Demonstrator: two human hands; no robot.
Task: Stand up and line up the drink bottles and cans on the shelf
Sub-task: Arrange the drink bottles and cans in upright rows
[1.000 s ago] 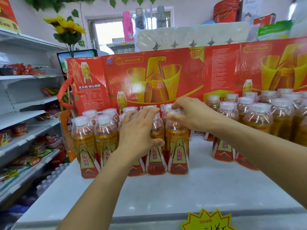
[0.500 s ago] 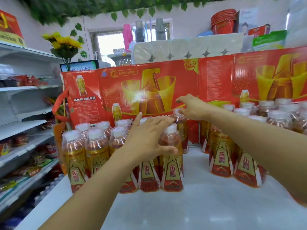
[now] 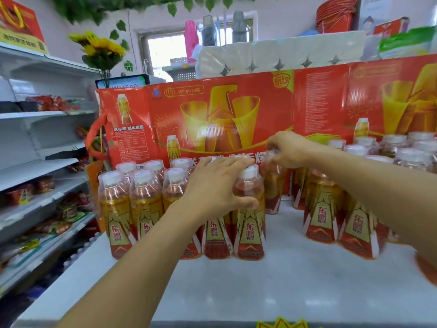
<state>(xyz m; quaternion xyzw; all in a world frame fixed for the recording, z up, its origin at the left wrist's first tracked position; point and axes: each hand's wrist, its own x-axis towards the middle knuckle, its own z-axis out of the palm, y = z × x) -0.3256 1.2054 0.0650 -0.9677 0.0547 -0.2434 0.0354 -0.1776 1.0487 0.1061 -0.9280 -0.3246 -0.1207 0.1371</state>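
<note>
Two groups of upright drink bottles with white caps and red-and-gold labels stand on the white shelf top [image 3: 295, 285]. The left group [image 3: 142, 204] is packed in rows and the right group [image 3: 331, 209] stands apart from it across a gap. My left hand [image 3: 217, 190] lies over the caps of the left group with straight fingers, its thumb pressing the front right bottle [image 3: 250, 223]. My right hand [image 3: 288, 150] grips the top of a back-row bottle [image 3: 273, 192] at the right end of the left group. That bottle's cap is hidden by the fingers.
Big red drink cartons [image 3: 212, 114] form a wall right behind the bottles, with toilet paper packs [image 3: 272, 55] on top. Side shelves [image 3: 35, 166] with snack packs run along the left. A yellow price tag [image 3: 281, 324] sticks up at the shelf's front edge.
My right hand has left the front bottle's cap, reached further back and closed round the back-row bottle's top. My left hand has stayed on the left group.
</note>
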